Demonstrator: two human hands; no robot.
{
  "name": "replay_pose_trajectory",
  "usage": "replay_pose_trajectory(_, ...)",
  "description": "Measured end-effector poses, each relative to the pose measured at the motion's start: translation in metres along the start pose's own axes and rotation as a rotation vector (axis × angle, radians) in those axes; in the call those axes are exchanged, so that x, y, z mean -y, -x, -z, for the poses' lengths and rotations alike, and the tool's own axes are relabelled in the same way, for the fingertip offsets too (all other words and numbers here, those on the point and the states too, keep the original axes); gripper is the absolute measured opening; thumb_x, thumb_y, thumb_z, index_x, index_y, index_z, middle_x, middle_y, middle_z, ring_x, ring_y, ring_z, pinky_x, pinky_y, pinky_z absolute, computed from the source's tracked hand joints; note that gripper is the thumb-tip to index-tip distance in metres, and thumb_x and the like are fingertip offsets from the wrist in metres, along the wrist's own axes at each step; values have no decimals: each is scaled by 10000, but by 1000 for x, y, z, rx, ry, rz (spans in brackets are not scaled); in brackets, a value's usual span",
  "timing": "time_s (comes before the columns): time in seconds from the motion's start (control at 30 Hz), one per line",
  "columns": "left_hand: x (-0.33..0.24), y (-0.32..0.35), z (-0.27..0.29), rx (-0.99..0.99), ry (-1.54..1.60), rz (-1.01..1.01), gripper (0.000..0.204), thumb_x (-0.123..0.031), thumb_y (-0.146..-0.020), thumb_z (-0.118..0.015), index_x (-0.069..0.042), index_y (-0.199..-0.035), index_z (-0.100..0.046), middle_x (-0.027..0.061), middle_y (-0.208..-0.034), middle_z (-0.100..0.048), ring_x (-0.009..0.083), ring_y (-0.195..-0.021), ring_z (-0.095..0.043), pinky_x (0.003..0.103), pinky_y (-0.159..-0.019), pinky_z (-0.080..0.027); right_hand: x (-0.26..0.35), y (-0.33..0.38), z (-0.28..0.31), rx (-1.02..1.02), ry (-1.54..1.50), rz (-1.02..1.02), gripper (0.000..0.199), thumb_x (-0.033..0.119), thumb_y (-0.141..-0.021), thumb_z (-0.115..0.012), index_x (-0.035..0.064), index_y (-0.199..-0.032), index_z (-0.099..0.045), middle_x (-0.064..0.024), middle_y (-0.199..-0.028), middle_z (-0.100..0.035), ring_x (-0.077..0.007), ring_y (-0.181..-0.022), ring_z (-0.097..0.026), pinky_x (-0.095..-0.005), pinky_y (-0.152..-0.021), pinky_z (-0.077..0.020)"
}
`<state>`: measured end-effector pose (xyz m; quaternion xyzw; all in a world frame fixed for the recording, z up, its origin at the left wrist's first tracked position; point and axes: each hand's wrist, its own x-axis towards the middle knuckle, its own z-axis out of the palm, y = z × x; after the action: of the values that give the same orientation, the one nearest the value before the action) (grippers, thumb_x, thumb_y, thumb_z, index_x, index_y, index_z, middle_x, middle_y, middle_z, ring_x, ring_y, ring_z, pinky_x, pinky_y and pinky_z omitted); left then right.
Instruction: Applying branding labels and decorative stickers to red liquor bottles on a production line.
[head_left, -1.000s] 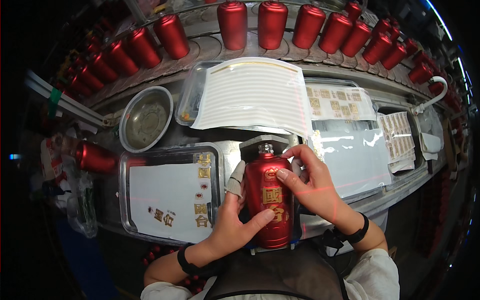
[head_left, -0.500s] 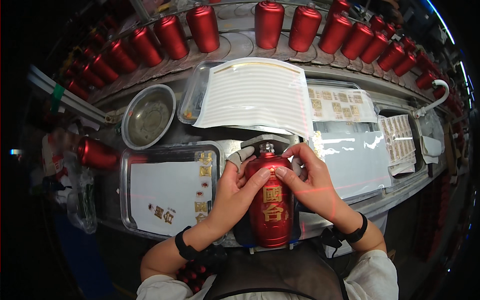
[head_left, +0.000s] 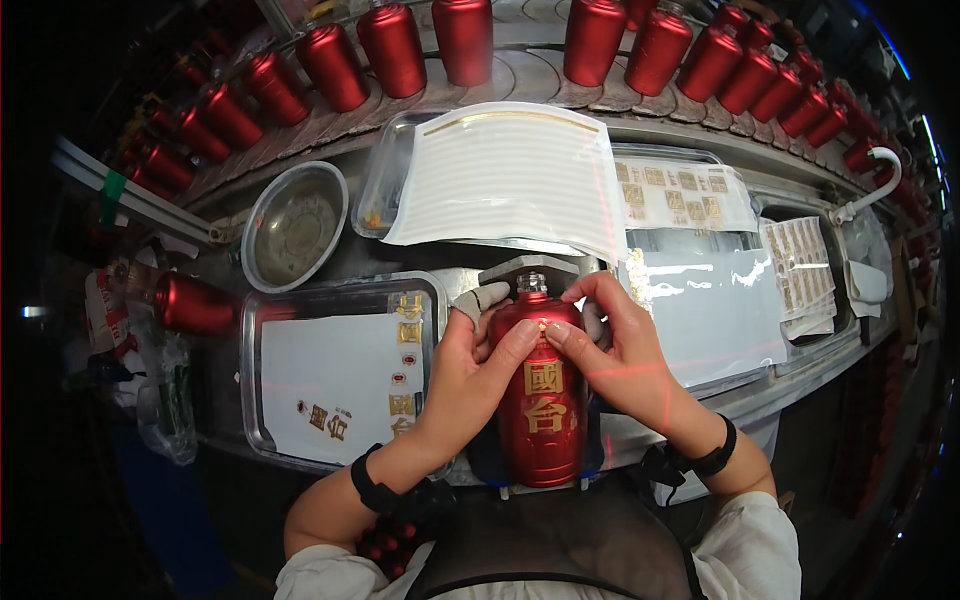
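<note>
A glossy red bottle (head_left: 545, 455) with a bare, clear glass neck lies before me, neck pointing away. Large gold characters (head_left: 545, 395) run down its front. My left hand (head_left: 475, 350) grips its left shoulder, and a pale cover wraps one finger. From the other side my right hand (head_left: 625, 345) holds the right shoulder, some fingers tucked behind. Both thumbs press side by side on a small gold mark above the characters, mostly hiding it. Beyond the neck sits a grey angled rest (head_left: 528, 265).
Left stands a tray (head_left: 250, 400) with a sheet of gold decals; behind it, a basin (head_left: 335, 200) of liquid. A striped white sheet (head_left: 510, 180) covers another tray. More decal sheets (head_left: 690, 195) lie right. Red bottles (head_left: 390, 50) line the conveyor (head_left: 520, 75) behind. Another red bottle (head_left: 195, 305) lies far left.
My thumbs have slid slightly up the bottle and closer together over the small gold mark. Bottles on the conveyor have shifted to the right. Both hands keep their hold.
</note>
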<state>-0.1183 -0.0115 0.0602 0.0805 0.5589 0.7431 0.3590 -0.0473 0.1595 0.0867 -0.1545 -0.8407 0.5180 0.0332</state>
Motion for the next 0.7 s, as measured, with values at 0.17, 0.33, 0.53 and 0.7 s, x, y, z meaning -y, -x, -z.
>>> replay_pose_trajectory(0.17, 4, 25, 8, 63, -7, 57, 756, -170, -924, -680, 26, -1464, -188, 217, -1446, -402, 242, -1321, -446, 375, -1099, -367, -9, 27, 8, 83, -206, -212, 506, 282, -875, -716, 43, -1269, -508, -7, -755, -513, -16, -595, -426, -218, -502, -342)
replay_pose_trajectory(0.33, 19, 45, 9, 156, -256, -26, 999, -149, -840, -764, -13, -1524, -49, 206, -1525, -289, 270, -1397, -352, 419, -1154, -285, -22, 58, 2, 185, -322, -222, 842, 318, -817, -781, 57, -1476, -326, 6, -900, -495, -15, -580, -384, -191, -495, -329)
replay_pose_trajectory(0.53, 25, 45, 7, 163, -295, -75, 993, -156, -840, -765, -6, -1520, -57, 199, -1504, -316, 272, -1385, -368, 420, -1149, -296, -30, 57, 1, 188, -356, -179, 854, 312, -828, -770, 58, -1491, -294, -11, -920, -484, -19, -564, -384, -185, -486, -321)
replay_pose_trajectory(0.7, 22, 45, 8, 174, -323, -50, 986, -159, -838, -762, 0, -1517, -65, 203, -1502, -317, 275, -1383, -371, 421, -1146, -301, -26, 58, 4, 215, -342, -188, 858, 307, -837, -762, 58, -1500, -278, -12, -935, -479, -17, -561, -385, -183, -485, -315)
